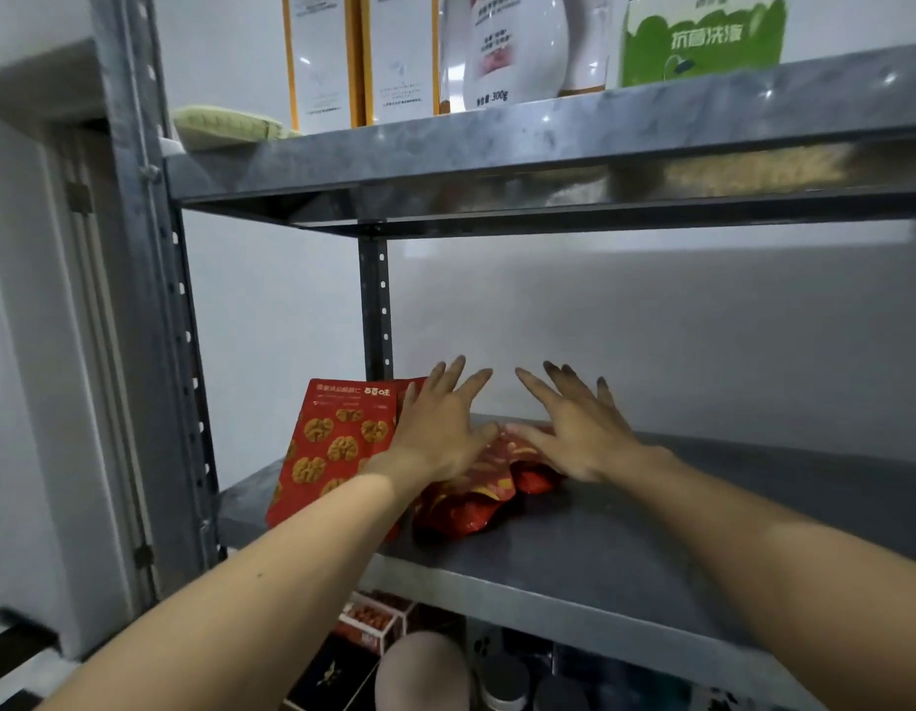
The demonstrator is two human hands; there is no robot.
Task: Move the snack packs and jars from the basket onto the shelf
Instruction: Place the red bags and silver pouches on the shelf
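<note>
Okay, head view only. Both hands were reaching into the middle shelf (651, 531). The left hand (438, 428) and right hand (579, 438) each had a wide grip, fingers straight and spread, holding nothing. Their thumbs looked to be touching a crumpled red pack (476, 497) lying flat on the shelf between them, though blur made the contact unclear.

Risks, as I judged them:
- The walnut pack (325, 454) stood upright just beside the left wrist. A careless pull-back of that arm could tip it forward off the shelf's front edge.
- The crumpled red pack could slide on the smooth metal if it were pushed.

Containers:
- Basket: not in view.
- Middle shelf: only those two red packs.
- Upper shelf (548, 146): orange-edged boxes (322, 59), a white pouch (507, 43) and a green pack (702, 38).
- Below the middle shelf: dark-lidded jars (504, 679) and red boxes (374, 623). I couldn't tell what they sat in.
</note>
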